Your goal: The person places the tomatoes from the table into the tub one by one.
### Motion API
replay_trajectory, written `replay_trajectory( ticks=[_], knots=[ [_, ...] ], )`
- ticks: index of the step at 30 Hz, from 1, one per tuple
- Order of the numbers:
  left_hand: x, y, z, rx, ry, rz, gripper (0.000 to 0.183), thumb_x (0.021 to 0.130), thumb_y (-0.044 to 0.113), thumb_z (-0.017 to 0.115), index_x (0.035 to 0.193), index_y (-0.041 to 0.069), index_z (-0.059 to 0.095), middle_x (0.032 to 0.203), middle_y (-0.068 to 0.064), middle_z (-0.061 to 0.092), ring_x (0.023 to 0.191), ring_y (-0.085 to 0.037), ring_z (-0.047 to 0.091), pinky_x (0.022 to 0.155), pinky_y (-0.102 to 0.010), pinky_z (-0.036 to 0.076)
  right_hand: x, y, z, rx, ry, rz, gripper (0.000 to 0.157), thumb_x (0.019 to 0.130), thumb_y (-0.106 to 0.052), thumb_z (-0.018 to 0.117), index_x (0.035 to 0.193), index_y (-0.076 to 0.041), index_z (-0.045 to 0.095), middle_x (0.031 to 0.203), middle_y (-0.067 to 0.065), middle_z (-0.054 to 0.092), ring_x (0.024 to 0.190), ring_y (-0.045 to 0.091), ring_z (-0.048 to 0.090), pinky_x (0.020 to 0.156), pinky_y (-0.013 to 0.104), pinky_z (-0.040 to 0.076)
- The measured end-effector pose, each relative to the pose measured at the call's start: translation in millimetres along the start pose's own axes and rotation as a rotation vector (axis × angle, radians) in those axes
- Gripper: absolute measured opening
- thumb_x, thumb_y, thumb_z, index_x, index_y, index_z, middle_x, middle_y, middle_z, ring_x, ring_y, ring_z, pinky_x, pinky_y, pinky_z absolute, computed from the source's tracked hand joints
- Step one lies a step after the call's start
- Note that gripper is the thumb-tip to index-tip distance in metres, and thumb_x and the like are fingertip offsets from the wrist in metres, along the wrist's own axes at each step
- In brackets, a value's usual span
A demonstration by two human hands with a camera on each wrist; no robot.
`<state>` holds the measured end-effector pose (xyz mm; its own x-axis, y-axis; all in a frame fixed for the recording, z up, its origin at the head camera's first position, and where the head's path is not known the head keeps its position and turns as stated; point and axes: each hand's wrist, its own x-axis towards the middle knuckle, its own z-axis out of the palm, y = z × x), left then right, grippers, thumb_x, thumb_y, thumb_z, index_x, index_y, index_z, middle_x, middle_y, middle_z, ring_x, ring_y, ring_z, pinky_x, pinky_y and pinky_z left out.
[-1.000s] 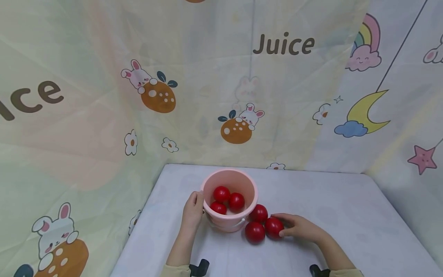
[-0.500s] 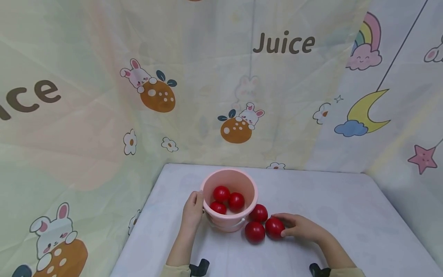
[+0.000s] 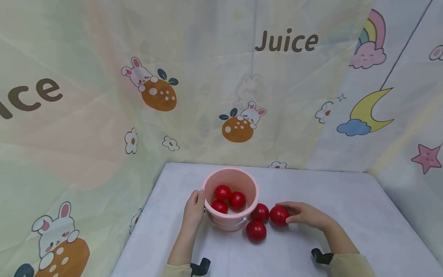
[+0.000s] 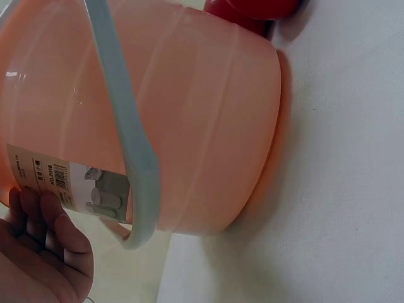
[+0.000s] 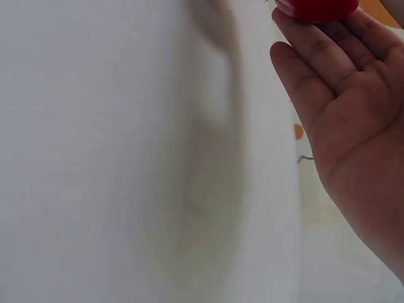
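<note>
A pink bucket (image 3: 228, 221) with a pale handle (image 4: 120, 88) stands tilted towards me on the white table, and several red balls (image 3: 237, 201) show inside. My left hand (image 3: 194, 209) grips its left rim; in the left wrist view its fingers curl against the label side. To the right of the bucket, my right hand (image 3: 309, 215) holds a red ball (image 3: 278, 216) between thumb and fingers. In the right wrist view that ball shows only at the top edge, against the fingers. Two more red balls lie close by, one against the bucket (image 3: 260, 213) and one nearer (image 3: 256, 231).
A white cloth covers the table (image 3: 311, 184). Printed curtains (image 3: 194, 77) with rabbits and fruit hang behind it and along both sides. Black straps (image 3: 200, 267) sit at the wrists by the beige sleeves.
My right hand has moved the red ball away from me and a little to the right, apart from the nearer ball. My left hand keeps its grip on the bucket.
</note>
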<state>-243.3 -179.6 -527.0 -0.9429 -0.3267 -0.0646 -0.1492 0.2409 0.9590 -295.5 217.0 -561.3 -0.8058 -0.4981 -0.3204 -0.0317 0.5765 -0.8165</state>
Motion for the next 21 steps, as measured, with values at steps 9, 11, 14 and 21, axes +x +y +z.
replay_trajectory(
  ticks=[9,11,14,21],
  knots=[
    [-0.9,4.0,-0.7,0.002,0.006,-0.001,0.046,0.086,0.063,0.041,0.095,0.021,0.058,0.085,-0.002,0.058,0.079,-0.020,0.053,0.067,-0.028,0.047,8.5,-48.2,-40.8,-0.025,0.068,-0.056,0.063,0.073,-0.041,0.073,0.130,-0.035,0.047,0.131,-0.002,0.052,0.125,0.028,0.043,0.091,0.049,0.045],
    [-1.3,4.8,-0.9,0.004,0.006,-0.001,0.047,0.086,0.064,0.041,0.096,0.021,0.058,0.086,-0.002,0.058,0.079,-0.020,0.053,0.067,-0.028,0.047,10.1,-60.9,-47.1,-0.033,0.080,-0.065,0.063,0.073,-0.041,0.073,0.130,-0.037,0.047,0.130,-0.003,0.053,0.124,0.027,0.044,0.089,0.046,0.047],
    [-1.3,4.7,-0.9,0.010,0.004,0.000,0.049,0.086,0.064,0.041,0.097,0.019,0.057,0.085,-0.002,0.058,0.079,-0.019,0.053,0.066,-0.028,0.047,12.8,-77.6,-54.2,-0.047,0.086,-0.085,0.065,0.071,-0.041,0.075,0.130,-0.038,0.046,0.130,-0.001,0.052,0.122,0.028,0.044,0.087,0.044,0.048],
    [-2.3,3.4,-1.3,0.003,-0.007,0.005,0.048,0.087,0.062,0.041,0.097,0.018,0.058,0.083,-0.002,0.057,0.077,-0.020,0.053,0.065,-0.028,0.047,24.1,-110.9,-61.8,-0.067,0.051,-0.153,0.066,0.071,-0.039,0.075,0.130,-0.039,0.045,0.129,-0.002,0.051,0.121,0.027,0.044,0.085,0.042,0.049]
  ],
)
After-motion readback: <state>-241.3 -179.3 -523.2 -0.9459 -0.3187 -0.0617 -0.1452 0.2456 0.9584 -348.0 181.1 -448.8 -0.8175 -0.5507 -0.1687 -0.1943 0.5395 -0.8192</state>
